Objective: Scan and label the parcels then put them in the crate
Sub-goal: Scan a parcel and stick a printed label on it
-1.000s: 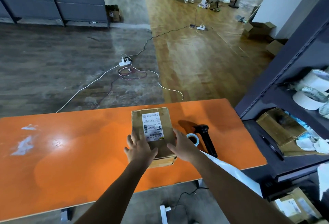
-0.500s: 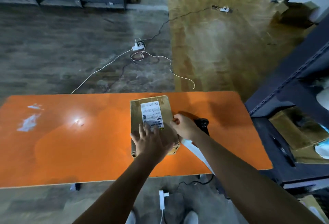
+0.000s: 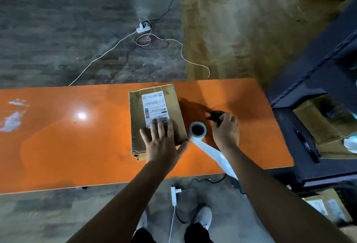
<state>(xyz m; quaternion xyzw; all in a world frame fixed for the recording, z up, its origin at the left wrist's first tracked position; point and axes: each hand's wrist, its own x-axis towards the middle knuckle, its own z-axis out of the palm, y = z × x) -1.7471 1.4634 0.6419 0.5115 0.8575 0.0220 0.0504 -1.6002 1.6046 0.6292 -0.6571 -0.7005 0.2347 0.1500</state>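
Observation:
A brown cardboard parcel [image 3: 156, 105] with a white shipping label [image 3: 154, 103] lies flat on the orange table [image 3: 58, 136]. My left hand [image 3: 163, 142] rests flat on the parcel's near half, fingers straight and spread over the label's lower edge. To the right, my right hand [image 3: 225, 130] curls round the black handheld scanner [image 3: 213, 115], whose head pokes out to the left of my fingers. A roll of white labels [image 3: 197, 129] stands between the two hands, and its loose strip [image 3: 214, 155] trails off the table's near edge.
A dark metal shelf unit [image 3: 318, 80] holding cardboard and a pen stands at the table's right end. Power strips and cables lie on the floor beyond the table and by my feet [image 3: 174, 196]. More parcels [image 3: 326, 208] sit low at the right.
My right hand has left the parcel's right edge and moved right onto the scanner. My left hand stays flat on the parcel. The view has tilted further down.

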